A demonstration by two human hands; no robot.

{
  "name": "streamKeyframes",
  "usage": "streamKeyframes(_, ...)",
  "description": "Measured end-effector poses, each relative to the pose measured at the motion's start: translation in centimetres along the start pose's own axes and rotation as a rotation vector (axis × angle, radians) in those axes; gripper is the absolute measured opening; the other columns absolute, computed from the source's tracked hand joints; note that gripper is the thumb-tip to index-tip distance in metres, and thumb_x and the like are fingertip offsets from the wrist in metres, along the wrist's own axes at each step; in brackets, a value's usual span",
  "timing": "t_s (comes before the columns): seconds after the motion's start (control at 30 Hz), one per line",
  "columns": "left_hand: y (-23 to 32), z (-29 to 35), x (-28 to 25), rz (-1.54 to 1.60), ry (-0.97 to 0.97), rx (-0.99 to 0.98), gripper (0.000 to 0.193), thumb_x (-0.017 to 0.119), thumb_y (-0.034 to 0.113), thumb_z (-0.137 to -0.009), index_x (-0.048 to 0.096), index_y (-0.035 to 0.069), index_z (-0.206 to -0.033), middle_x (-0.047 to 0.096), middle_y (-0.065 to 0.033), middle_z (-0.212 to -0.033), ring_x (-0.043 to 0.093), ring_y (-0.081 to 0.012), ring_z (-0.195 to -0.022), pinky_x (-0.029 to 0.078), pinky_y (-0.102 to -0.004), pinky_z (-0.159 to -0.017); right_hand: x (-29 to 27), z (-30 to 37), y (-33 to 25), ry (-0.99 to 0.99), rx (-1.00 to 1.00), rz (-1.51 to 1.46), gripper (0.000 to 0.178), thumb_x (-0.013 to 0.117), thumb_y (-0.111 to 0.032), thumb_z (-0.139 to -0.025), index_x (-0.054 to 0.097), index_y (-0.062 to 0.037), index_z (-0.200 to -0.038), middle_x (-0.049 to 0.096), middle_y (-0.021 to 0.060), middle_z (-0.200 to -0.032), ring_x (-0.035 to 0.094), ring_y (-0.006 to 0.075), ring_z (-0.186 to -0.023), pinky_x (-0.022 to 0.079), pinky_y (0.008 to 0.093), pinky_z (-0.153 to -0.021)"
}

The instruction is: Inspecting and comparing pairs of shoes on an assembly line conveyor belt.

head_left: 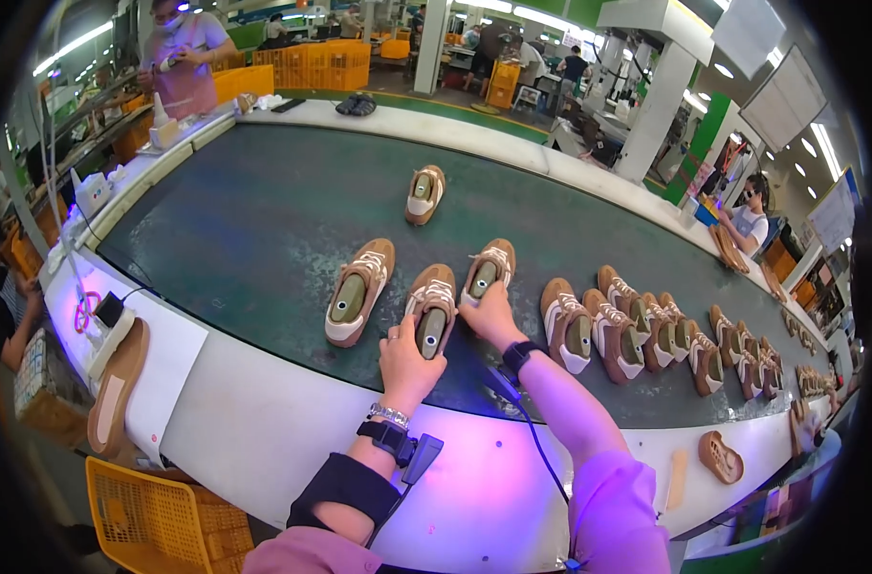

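- Left hand (412,365): grips the heel of the nearer shoe (430,285).
- Right hand (491,316): grips the heel of the farther shoe (494,257).
- Location: both shoes rest on the dark green work surface (254,201), side by side, toes pointing away.
- Appearance: tan-brown upper, white laces, pale side stripes, olive insole with round dark-and-white mark.

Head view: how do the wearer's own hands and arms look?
Left hand is gloveless, with silver chain bracelet, black strap, black corded module, black forearm cover and pinkish sleeve. Right hand is gloveless, with dark strap, dark cabled module and purple-lit sleeve.
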State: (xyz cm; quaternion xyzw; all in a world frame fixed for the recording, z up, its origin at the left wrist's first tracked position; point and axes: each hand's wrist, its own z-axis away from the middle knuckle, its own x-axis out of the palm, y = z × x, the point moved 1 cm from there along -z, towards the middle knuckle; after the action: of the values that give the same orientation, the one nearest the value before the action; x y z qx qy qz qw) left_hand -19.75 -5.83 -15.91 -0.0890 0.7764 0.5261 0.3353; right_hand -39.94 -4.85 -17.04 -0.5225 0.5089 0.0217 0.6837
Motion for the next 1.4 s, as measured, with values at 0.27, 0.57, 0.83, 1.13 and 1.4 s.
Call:
streamKeyframes(0.27,0.1,0.1,0.6,0.014,-0.004,-0.025,0.068,0.072,0.022,-0.066,0.043,0.007,-0.126,0.051,-0.0184,-0.116,0.049,-0.0384,-0.103,0.042,-0.0448,-0.090,0.8,-11.2,0.5,0.361,0.092,-0.051,0.057,0.058,-0.002,-0.074,0.033,0.0120,-0.123,0.037,0.0358,-0.126,0.050,0.0481,-0.112,0.047,0.0439,-0.093)
streamKeyframes(0.57,0.7,0.1,0.2,-0.046,-0.011,-0.118,0.069,0.068,0.019,-0.067,0.040,0.009,-0.129,0.047,-0.0184,-0.123,0.047,-0.0400,-0.110,0.043,-0.0503,-0.090,-7.9,1.8,3.1,0.118,-0.044,0.590,0.061,0.066,-0.025,-0.074,0.045,0.0041,-0.123,0.040,0.0251,-0.131,0.033,0.0453,-0.128,0.034,0.0560,-0.101)
streamKeyframes(0.83,3.3,1.4,1.2,-0.077,0.278,0.164,0.057,0.066,0.019,-0.072,0.046,0.001,-0.122,0.047,-0.0197,-0.124,0.040,-0.0385,-0.117,0.034,-0.0522,-0.097,-15.0,4.5,15.1,0.199,0.257,-0.329,0.059,0.077,-0.022,-0.067,0.054,0.0118,-0.110,0.065,0.0210,-0.097,0.065,0.0289,-0.090,0.051,0.0360,-0.077)
streamKeyframes(1.13,7.8,9.3,0.3,0.457,-0.116,0.375,0.050,0.061,0.024,-0.085,0.047,-0.002,-0.126,0.048,-0.0173,-0.127,0.042,-0.0301,-0.121,0.032,-0.0400,-0.104,-15.7,19.2,6.1,-0.325,0.336,-1.210,0.034,0.065,-0.018,-0.086,0.058,0.0055,-0.110,0.065,0.0127,-0.101,0.066,0.0220,-0.088,0.053,0.0370,-0.081)
streamKeyframes(1.4,9.6,9.6,-1.0,0.270,-0.543,0.757,0.031,0.060,0.031,-0.084,0.067,0.009,-0.105,0.065,-0.0074,-0.104,0.053,-0.0264,-0.112,0.030,-0.0435,-0.102,-20.2,18.5,8.4,0.279,-0.050,-0.435,0.057,0.072,-0.031,-0.076,0.052,0.0052,-0.116,0.060,0.0201,-0.113,0.058,0.0314,-0.106,0.047,0.0418,-0.090)
